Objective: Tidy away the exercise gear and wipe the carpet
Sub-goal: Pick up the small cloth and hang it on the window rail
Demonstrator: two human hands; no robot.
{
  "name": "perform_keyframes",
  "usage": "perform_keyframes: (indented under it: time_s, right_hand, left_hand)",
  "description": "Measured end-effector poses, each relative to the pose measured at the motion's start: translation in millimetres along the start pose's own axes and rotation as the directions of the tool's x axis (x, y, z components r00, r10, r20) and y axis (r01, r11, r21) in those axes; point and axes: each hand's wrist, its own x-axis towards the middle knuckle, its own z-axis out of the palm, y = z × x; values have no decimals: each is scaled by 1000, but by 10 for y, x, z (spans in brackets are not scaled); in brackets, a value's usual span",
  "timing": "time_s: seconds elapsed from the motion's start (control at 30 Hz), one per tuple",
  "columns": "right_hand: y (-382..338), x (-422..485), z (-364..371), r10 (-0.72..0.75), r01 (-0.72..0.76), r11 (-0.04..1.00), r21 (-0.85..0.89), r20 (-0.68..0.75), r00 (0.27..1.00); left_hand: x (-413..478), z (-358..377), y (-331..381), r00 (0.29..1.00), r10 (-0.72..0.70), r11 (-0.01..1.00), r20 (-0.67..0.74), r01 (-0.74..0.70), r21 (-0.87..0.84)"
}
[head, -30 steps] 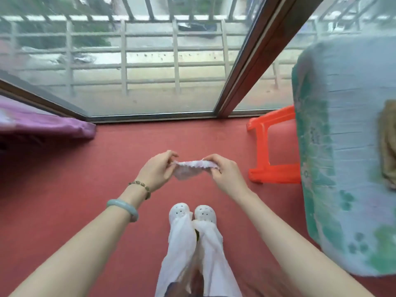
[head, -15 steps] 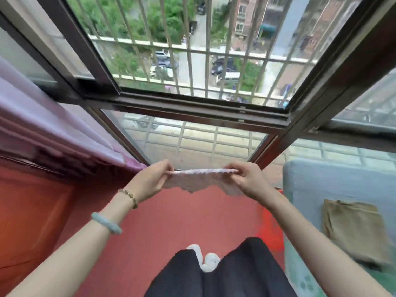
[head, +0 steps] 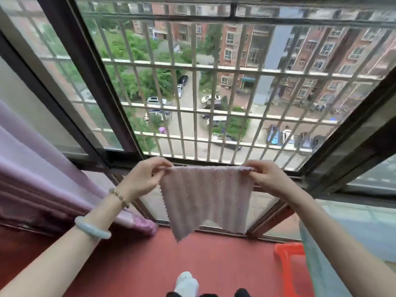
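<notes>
Left hand (head: pixel 143 179) and right hand (head: pixel 270 180) are pinching the cloth (head: pixel 205 202) by its top corners, spreading it just before the window grille (head: pixel 194 110); a slackening pinch could be sending it out through that grille.

The red carpet (head: pixel 214 264) carries an orange stool (head: pixel 288 252) near its right edge and a purple curtain hem (head: pixel 140 226) by the window.
</notes>
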Motion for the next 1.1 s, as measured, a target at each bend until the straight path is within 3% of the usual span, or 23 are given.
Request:
perform_keyframes:
  time_s: [0.2, 0.37, 0.5, 0.67, 0.87, 1.1]
  right_hand:
    - [-280, 535, -170, -24, 15, 999, -48, -197, 980]
    - [-407, 989, -428, -60, 16, 993, -120, -377, 924]
    - [-313, 1199, -545, -55, 4, 993, -121, -424, 904]
    - [120, 1161, -355, 44, -91, 986, -141, -302, 952]
    - [641, 929, 89, 145, -174, 963, -204, -146, 979]
    - [876, 594, 429, 258, -243, 937, -252, 29, 966]
  left_hand:
    - [778, -397, 36, 994, 81, 996, -71, -84, -39]
    - [1371, -504, 120, 978, 193, 977, -79, -184, 105]
    - [1601, -424, 82, 974, 209, 972, -91, -196, 130]
    - [1532, -133, -185, 978, 207, 956, 0, -202, 212]
    - [1143, 364, -575, 977, 138, 970, 160, -166, 178]
    - [670, 624, -928, 954, 42, 974, 298, -106, 203]
